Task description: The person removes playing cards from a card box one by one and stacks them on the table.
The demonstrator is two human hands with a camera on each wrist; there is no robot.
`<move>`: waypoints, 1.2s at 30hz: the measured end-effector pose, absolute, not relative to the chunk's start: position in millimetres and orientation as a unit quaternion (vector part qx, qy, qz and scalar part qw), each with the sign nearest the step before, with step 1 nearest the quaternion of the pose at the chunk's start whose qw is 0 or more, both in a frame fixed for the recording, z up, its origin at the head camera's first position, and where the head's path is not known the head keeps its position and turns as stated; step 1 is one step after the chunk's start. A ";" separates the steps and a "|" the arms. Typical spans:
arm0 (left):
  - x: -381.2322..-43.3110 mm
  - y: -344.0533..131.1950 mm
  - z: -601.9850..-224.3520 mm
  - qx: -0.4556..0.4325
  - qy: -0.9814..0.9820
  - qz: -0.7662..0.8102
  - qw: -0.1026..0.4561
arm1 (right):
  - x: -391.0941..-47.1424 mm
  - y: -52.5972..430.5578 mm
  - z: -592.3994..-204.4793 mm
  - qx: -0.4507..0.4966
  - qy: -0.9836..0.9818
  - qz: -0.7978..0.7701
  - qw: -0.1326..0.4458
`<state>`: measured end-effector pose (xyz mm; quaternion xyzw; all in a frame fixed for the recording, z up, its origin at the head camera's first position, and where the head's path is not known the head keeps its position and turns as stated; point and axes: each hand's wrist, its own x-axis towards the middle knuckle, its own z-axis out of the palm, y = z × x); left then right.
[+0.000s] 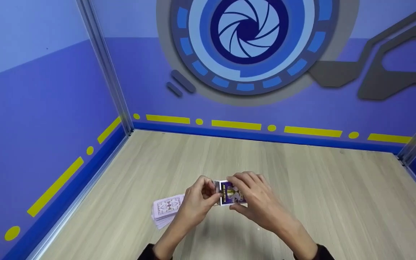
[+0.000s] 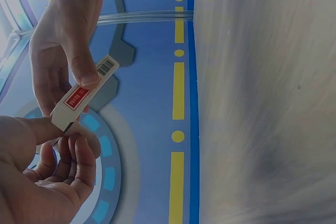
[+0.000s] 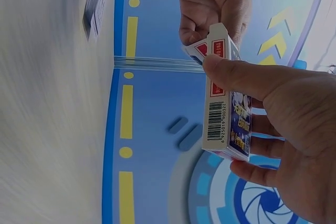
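Observation:
A small playing-card box, purple with a picture on its face, is held between both hands above the table. My right hand grips it, thumb on one narrow side and fingers on the opposite side. That narrow side of the card box bears a barcode and a red label in the right wrist view. At its left end, my left hand pinches the end flap, which stands away from the box. A stack of playing cards, patterned backs up, lies on the table beside the left forearm, which partly covers it.
The light wood-grain table meets a blue printed wall at the back and another blue wall on the left. A metal corner post stands where they join. Dark sleeves show at the front edge.

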<state>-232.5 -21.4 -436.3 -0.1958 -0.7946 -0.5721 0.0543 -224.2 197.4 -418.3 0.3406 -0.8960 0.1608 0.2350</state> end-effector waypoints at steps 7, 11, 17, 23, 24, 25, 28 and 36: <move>-232.3 -22.8 -434.4 -0.195 -0.768 -0.608 0.048 | -227.0 198.6 -418.6 0.324 -0.903 0.156 0.235; -232.2 -23.8 -433.0 -0.196 -0.771 -0.602 0.064 | -228.9 199.5 -418.7 0.314 -0.908 0.155 0.230; -231.9 -24.8 -430.9 -0.213 -0.793 -0.563 0.098 | -230.7 200.1 -420.9 0.304 -0.913 0.160 0.219; -232.7 -29.9 -427.8 -0.231 -0.819 -0.505 0.141 | -230.6 200.7 -422.6 0.302 -0.913 0.160 0.221; -232.6 -32.0 -426.9 -0.233 -0.827 -0.491 0.144 | -230.6 200.6 -422.7 0.302 -0.913 0.159 0.222; -232.6 -34.3 -425.8 -0.235 -0.835 -0.476 0.143 | -230.4 200.6 -422.9 0.302 -0.913 0.158 0.222; -231.5 -42.1 -421.0 -0.239 -0.861 -0.434 0.118 | -230.2 200.2 -423.6 0.300 -0.915 0.157 0.217; -224.6 -48.7 -413.0 -0.277 -0.914 -0.273 0.113 | -228.3 199.6 -424.2 0.304 -0.917 0.159 0.204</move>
